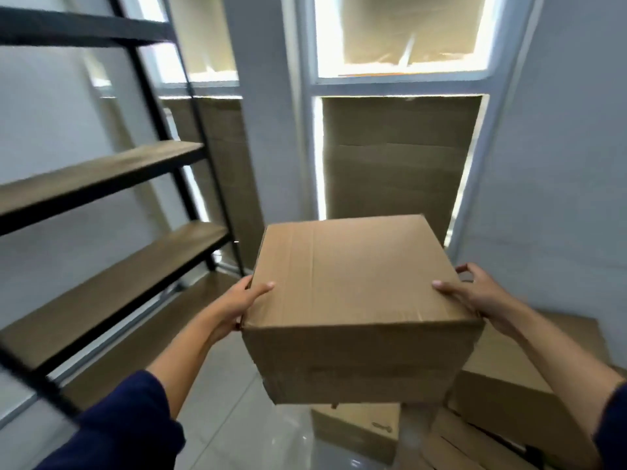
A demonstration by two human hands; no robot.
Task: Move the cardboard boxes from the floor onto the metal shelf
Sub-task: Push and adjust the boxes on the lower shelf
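Note:
I hold a closed brown cardboard box point(356, 300) in the air at the middle of the view, well above the floor. My left hand point(237, 305) grips its left side with the thumb on top. My right hand point(475, 296) grips its right side, thumb also on top. The metal shelf point(112, 171) stands at the left: a black frame with wooden boards at several levels, all bare where I see them. More cardboard boxes point(502, 398) lie on the floor under and to the right of the held box.
A white wall with tall windows is ahead; cardboard sheets point(400, 157) cover the panes. Another wall closes in at the right. Pale floor tiles point(234, 422) show between the shelf and the floor boxes.

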